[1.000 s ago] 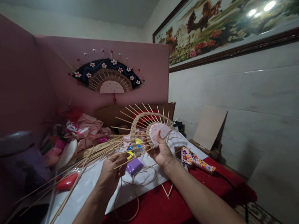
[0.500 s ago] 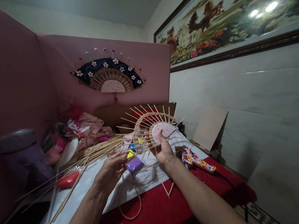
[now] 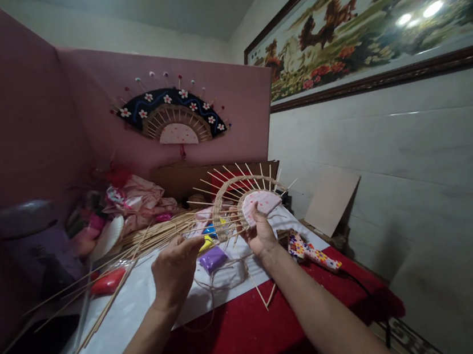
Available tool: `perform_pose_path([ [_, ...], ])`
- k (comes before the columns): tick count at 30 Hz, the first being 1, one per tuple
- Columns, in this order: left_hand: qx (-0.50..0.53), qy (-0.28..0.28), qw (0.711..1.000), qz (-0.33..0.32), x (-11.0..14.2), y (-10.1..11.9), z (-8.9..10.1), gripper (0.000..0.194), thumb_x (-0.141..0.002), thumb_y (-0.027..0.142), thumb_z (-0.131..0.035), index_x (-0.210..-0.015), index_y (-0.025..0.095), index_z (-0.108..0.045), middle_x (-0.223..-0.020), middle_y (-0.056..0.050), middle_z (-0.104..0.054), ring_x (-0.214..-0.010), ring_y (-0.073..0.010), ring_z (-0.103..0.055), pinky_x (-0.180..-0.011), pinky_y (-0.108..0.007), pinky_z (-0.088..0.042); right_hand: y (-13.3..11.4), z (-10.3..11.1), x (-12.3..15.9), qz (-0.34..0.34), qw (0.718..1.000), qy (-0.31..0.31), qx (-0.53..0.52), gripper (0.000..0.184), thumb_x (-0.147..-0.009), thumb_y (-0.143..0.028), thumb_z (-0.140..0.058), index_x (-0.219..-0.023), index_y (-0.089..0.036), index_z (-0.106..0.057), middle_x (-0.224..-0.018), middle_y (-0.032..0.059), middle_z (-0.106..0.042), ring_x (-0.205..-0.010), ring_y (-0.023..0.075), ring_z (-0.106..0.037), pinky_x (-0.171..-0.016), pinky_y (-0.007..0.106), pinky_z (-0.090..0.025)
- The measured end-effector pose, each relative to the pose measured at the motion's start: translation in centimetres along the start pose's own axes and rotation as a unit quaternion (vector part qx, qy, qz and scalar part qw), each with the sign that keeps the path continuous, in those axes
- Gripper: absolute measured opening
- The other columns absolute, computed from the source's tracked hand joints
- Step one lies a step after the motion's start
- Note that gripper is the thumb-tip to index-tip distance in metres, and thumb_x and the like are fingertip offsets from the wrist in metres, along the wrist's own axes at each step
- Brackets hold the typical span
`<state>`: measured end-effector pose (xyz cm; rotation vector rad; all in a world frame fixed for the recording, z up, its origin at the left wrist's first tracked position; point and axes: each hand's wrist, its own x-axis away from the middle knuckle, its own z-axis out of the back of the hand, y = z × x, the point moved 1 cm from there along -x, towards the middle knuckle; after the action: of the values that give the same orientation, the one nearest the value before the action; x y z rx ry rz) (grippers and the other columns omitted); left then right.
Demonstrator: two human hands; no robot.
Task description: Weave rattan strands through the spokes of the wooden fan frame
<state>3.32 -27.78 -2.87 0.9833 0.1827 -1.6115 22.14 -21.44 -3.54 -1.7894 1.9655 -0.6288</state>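
Note:
A half-round fan frame (image 3: 218, 216) of thin sticks, with a woven twine band and a pink spotted half-disc (image 3: 261, 204) at its base, is held up over the table. My right hand (image 3: 263, 237) grips it at the half-disc, thumb in front and fingers behind. My left hand (image 3: 176, 265) is closed in a pinch at the left ends of the lowest sticks. What lies between its fingertips is too small to make out. Below hangs a blurred loop of twine (image 3: 211, 298). Just right of the left hand lies a purple packet (image 3: 213, 259), with yellow and blue packets behind it.
A flower-patterned glue gun (image 3: 312, 254) lies on the red cloth (image 3: 256, 335) at right. Long loose sticks (image 3: 157, 232) and a red packet (image 3: 108, 282) lie at left on white paper (image 3: 120, 317). A finished dark flowered fan (image 3: 172, 113) hangs on the pink panel behind.
My left hand opened its fingers at the stick ends, then closed them into a pinch with the wrist turned. The fan frame shifted slightly right in my right hand. The twine loop swung.

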Motion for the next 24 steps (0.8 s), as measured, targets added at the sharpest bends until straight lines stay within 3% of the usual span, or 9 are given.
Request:
perform_pose_path([
  [7,0.019,0.038,0.999,-0.031,-0.4,-0.1,0.1,0.013,-0.074,0.033,-0.059,-0.072,0.023,-0.066,-0.073,-0.001,-0.065,-0.062,-0.0153,-0.057,-0.055,-0.024,-0.033,0.1,-0.1,0.1,-0.012,0.999,-0.029,0.03,0.023,-0.075,-0.037,-0.06,-0.088,-0.018,-0.059,-0.07,0.0012,-0.07,-0.056,0.0142,-0.064,-0.045,0.023,-0.048],
  [10,0.093,0.068,0.993,-0.02,-0.6,-0.2,0.2,0.012,-0.073,0.031,-0.06,-0.07,0.02,-0.066,-0.07,-0.002,-0.064,-0.062,-0.0151,-0.055,-0.058,-0.024,-0.035,-0.3,-0.2,0.3,-0.015,0.999,-0.026,0.019,0.027,-0.075,-0.039,-0.059,-0.09,-0.017,-0.06,-0.07,0.0018,-0.07,-0.056,0.0142,-0.064,-0.044,0.022,-0.048],
  [12,0.191,0.065,0.979,0.024,-0.8,-0.2,0.3,0.014,-0.07,0.032,-0.062,-0.068,0.018,-0.065,-0.065,-0.002,-0.062,-0.06,-0.0145,-0.053,-0.057,-0.024,-0.036,-0.6,-0.2,0.5,-0.025,0.999,-0.022,0.01,0.03,-0.075,-0.041,-0.059,-0.091,-0.016,-0.06,-0.069,0.0022,-0.069,-0.057,0.0143,-0.064,-0.043,0.021,-0.048],
  [14,0.321,0.024,0.942,0.099,-1.0,-0.4,0.3,0.018,-0.067,0.034,-0.065,-0.065,0.016,-0.064,-0.056,0.0,-0.057,-0.053,-0.0116,-0.048,-0.051,-0.022,-0.033,-0.8,-0.2,0.5,-0.035,0.999,-0.019,0.0,0.03,-0.075,-0.04,-0.059,-0.091,-0.016,-0.059,-0.068,0.002,-0.069,-0.058,0.0146,-0.065,-0.043,0.021,-0.048],
  [18,0.516,-0.061,0.825,0.22,-1.2,-0.5,0.2,0.023,-0.061,0.035,-0.07,-0.062,0.013,-0.063,-0.043,0.005,-0.044,-0.04,-0.0043,-0.031,-0.04,-0.018,-0.018,-0.8,-0.1,0.6,-0.054,0.998,-0.011,-0.014,0.027,-0.077,-0.037,-0.058,-0.092,-0.015,-0.059,-0.069,0.0034,-0.069,-0.056,0.0151,-0.064,-0.042,0.022,-0.048],
  [24,0.604,-0.07,0.757,0.238,-1.3,-0.3,0.3,0.023,-0.057,0.03,-0.075,-0.067,0.011,-0.065,-0.047,0.003,-0.049,-0.041,-0.0029,-0.034,-0.039,-0.016,-0.017,-0.8,0.1,0.3,-0.071,0.996,-0.008,-0.045,0.026,-0.078,-0.034,-0.057,-0.093,-0.014,-0.058,-0.07,0.0044,-0.069,-0.059,0.0153,-0.065,-0.042,0.021,-0.049],
])
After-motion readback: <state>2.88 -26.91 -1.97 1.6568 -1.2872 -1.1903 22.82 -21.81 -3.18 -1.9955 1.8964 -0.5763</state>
